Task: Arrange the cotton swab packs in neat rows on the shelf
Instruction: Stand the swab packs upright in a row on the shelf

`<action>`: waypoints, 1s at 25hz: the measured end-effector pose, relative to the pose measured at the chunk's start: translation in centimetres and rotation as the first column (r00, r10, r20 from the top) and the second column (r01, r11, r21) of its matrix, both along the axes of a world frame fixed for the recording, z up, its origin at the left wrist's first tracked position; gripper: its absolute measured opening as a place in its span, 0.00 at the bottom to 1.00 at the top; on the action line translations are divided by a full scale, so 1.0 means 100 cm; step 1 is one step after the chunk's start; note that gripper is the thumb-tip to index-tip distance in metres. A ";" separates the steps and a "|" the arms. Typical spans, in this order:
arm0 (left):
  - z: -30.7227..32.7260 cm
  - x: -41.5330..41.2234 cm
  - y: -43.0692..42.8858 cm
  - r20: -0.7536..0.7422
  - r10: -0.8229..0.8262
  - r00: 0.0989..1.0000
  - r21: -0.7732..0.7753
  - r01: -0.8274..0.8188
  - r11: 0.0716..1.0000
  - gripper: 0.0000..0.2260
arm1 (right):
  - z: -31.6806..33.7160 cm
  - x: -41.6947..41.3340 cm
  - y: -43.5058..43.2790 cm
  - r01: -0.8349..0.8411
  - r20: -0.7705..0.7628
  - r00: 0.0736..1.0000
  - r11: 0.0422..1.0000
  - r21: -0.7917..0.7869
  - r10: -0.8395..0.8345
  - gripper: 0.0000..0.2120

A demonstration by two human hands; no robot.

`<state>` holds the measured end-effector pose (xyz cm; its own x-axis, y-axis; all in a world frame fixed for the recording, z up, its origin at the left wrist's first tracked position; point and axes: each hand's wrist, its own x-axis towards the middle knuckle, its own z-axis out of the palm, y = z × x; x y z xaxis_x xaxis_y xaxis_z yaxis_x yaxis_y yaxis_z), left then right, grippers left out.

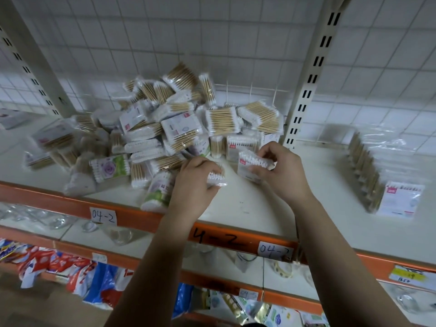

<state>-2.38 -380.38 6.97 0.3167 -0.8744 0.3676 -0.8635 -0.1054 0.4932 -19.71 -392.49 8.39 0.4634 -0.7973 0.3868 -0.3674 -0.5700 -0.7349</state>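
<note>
A loose heap of cotton swab packs lies on the white shelf, left of centre. My left hand grips one swab pack by its white tips at the heap's front edge. My right hand holds another swab pack with a white label, just above the shelf surface. On the right stands a neat row of packs, upright, with a labelled pack at its front.
An orange shelf edge carries paper tags reading 04-2. A slotted metal upright rises behind my right hand. A wire grid backs the shelf. Lower shelves hold clear glassware and colourful packets.
</note>
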 end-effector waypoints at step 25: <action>0.010 -0.169 -0.061 0.049 -0.230 0.972 -0.225 0.235 0.946 0.13 | 0.006 -0.224 -0.005 0.247 -0.003 0.969 0.969 0.032 -0.247 0.11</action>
<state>-19.27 -386.49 8.00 0.1047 -0.8152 0.5696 -0.8614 0.2119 0.4616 -42.07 -392.97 8.95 0.2505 -0.8988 0.3597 -0.4934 -0.4382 -0.7514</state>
